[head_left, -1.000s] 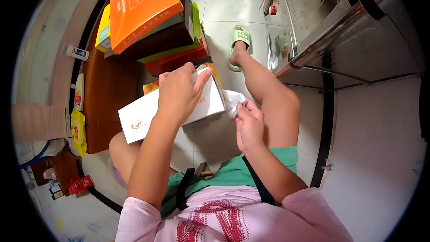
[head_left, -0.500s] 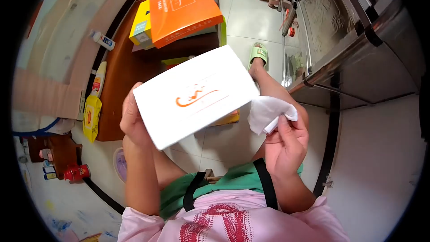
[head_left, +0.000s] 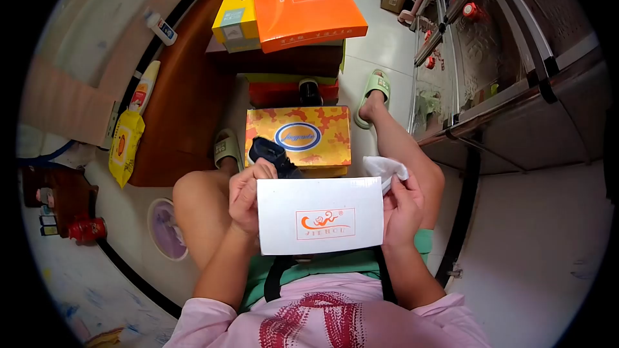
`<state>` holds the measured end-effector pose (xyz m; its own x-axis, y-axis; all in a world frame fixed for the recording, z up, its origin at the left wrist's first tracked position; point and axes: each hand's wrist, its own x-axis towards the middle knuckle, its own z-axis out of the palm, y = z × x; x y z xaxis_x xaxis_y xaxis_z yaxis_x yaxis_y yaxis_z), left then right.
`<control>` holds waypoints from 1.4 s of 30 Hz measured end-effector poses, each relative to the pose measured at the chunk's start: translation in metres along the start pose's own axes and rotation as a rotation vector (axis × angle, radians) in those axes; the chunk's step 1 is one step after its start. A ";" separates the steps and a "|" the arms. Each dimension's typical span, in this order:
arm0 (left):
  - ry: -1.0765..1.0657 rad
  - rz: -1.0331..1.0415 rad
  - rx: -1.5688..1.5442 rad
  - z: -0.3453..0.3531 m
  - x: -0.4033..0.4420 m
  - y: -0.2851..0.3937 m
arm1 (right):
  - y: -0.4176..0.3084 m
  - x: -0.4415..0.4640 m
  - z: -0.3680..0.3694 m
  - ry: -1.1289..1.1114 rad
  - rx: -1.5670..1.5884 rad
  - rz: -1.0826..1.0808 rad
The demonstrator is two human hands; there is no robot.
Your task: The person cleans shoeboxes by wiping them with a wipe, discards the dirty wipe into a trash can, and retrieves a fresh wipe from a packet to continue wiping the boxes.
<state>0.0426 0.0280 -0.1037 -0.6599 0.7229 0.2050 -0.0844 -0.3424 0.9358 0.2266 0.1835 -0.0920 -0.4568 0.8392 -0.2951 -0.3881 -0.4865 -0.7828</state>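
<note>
A white cardboard box with an orange logo is held low in front of my body, one narrow printed side facing me. At its left end, the fingers of my left hand are closed on the edge. My right hand is at the opposite end, pinching a crumpled white tissue; part of that hand is hidden behind the box. Just beyond the box, a dark shoe rests against a camouflage-patterned orange shoebox.
An orange box lid and a yellow box lie on a brown wooden surface. Along the left are a white bottle and a yellow wipes pack. A purple basin stands on the floor; a glass-fronted cabinet is at right.
The white box has come down and closer to me, tilting so its narrow side faces me. My right hand with the tissue has moved to the box's right end. The shoe and patterned shoebox now show.
</note>
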 end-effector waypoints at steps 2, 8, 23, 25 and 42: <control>0.018 -0.046 -0.038 -0.004 -0.010 -0.010 | 0.006 -0.002 -0.001 0.016 -0.037 0.008; 0.004 -0.102 -0.067 -0.004 -0.013 -0.013 | -0.006 -0.002 0.004 -0.179 -0.322 0.045; -0.388 -1.144 1.331 -0.136 -0.096 -0.171 | -0.088 0.094 -0.009 -0.185 0.074 -0.131; -0.654 -1.258 1.297 -0.123 -0.112 -0.201 | -0.112 0.097 -0.011 -0.141 -0.001 -0.248; -0.989 -1.443 0.285 -0.065 -0.052 -0.177 | -0.129 0.106 -0.018 0.088 -0.245 -0.385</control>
<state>0.0433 0.0117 -0.2990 0.4793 0.4212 -0.7700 0.0552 0.8612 0.5053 0.2425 0.3397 -0.0325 -0.2430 0.9700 0.0056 -0.3105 -0.0724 -0.9478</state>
